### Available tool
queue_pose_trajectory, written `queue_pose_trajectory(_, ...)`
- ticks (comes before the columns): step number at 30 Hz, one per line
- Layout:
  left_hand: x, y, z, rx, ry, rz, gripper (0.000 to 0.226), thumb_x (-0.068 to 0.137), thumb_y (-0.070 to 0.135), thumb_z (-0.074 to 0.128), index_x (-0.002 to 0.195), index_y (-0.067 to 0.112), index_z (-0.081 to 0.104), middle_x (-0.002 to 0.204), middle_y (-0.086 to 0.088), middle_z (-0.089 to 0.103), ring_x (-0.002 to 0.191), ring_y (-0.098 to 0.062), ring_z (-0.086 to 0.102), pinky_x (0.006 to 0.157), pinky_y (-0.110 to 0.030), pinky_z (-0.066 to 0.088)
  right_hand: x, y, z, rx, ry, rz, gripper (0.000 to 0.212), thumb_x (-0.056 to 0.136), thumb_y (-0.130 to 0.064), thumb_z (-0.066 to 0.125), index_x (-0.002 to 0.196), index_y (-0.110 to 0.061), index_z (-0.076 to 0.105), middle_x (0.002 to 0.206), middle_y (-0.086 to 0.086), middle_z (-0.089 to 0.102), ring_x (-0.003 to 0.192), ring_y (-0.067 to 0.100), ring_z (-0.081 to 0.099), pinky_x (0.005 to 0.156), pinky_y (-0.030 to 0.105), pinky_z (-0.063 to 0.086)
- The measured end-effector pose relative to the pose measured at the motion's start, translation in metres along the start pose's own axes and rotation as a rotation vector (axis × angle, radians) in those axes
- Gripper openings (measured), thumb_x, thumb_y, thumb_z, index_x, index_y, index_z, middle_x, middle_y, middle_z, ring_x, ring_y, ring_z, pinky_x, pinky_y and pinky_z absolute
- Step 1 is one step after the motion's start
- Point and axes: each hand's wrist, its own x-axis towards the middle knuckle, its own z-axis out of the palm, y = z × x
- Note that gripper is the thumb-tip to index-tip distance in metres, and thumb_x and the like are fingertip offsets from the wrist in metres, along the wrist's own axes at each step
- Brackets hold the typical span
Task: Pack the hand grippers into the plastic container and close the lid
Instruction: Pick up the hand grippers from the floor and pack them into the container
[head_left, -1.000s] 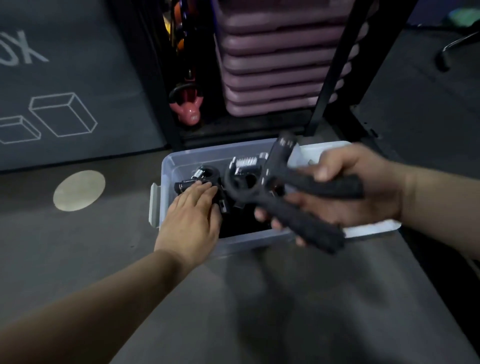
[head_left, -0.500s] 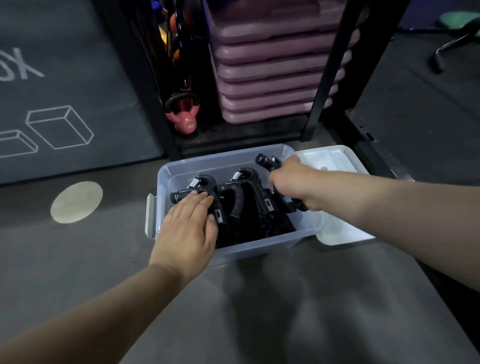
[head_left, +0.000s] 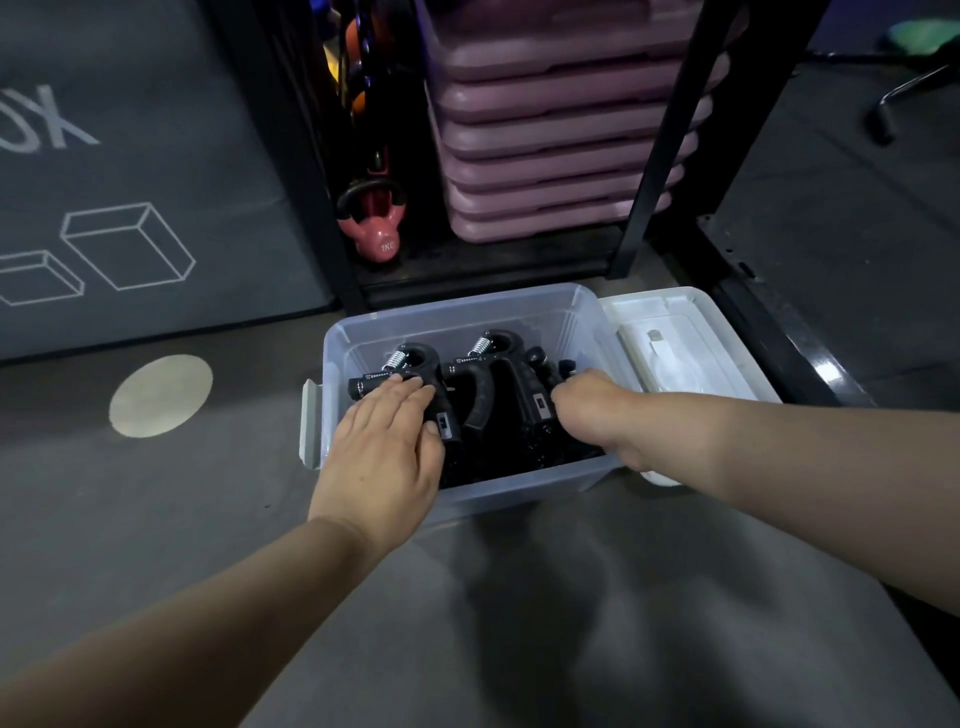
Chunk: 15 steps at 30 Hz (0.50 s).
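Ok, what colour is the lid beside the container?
White; the lid shows best in the head view.

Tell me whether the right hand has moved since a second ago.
Yes: the right hand went down into the right end of the plastic container.

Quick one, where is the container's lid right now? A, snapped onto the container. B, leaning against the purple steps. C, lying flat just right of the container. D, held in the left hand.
C: the white lid lies flat beside the open plastic container, on its right.
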Motion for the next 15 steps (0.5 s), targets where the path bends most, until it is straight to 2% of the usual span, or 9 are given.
queue_pose_trajectory(3,0.0,-0.001,0.0,0.003,-0.006,-0.002,0.058,0.095,0.041,0.024,0.139,0.015,0.053,0.147,0.001,0.049,0.143,-0.014,0.033,0.12,-0.036,0.023,0.004,0.007,0.006,0.072,0.096,-0.002,0.051,0.099,-0.014,0.035,0.149,-0.014,0.035,0.155,0.008,0.029,0.138,0.032,0.033,0.114,0.041,0.03)
queue_pose_trajectory(4,0.0,-0.001,0.0,-0.001,-0.008,-0.004,0.058,0.095,0.041,0.024,0.139,0.015,0.052,0.147,0.001,0.048,0.143,-0.014,0.032,0.12,-0.037,0.023,0.006,0.009,0.007,0.076,0.117,-0.036,0.051,0.098,-0.014,0.032,0.15,-0.017,0.035,0.156,0.008,0.028,0.138,0.033,0.033,0.114,0.042,0.03)
queue_pose_trajectory(8,0.0,-0.001,0.0,-0.008,-0.014,-0.007,0.058,0.095,0.041,0.023,0.14,0.017,0.051,0.148,0.002,0.047,0.144,-0.012,0.03,0.12,-0.037,0.022,0.009,0.014,0.003,0.075,0.061,-0.143,0.051,0.1,-0.014,0.034,0.15,-0.024,0.037,0.148,0.009,0.043,0.132,0.032,0.043,0.11,0.039,0.037)
queue_pose_trajectory(11,0.0,0.0,-0.001,-0.008,-0.017,-0.009,0.059,0.095,0.041,0.022,0.14,0.017,0.051,0.148,0.002,0.046,0.144,-0.012,0.03,0.12,-0.036,0.021,0.006,0.014,-0.01,-0.045,0.02,-0.241,0.044,0.104,-0.021,0.036,0.147,-0.016,0.041,0.14,0.011,0.052,0.123,0.029,0.053,0.102,0.031,0.042)
queue_pose_trajectory(15,0.0,-0.001,0.0,-0.004,-0.021,-0.01,0.058,0.095,0.041,0.023,0.14,0.017,0.05,0.148,0.003,0.046,0.144,-0.012,0.03,0.12,-0.036,0.021,0.008,0.015,-0.012,-0.25,-0.021,-0.298,0.038,0.105,-0.018,0.033,0.137,-0.004,0.048,0.131,0.018,0.057,0.118,0.035,0.055,0.097,0.038,0.043)
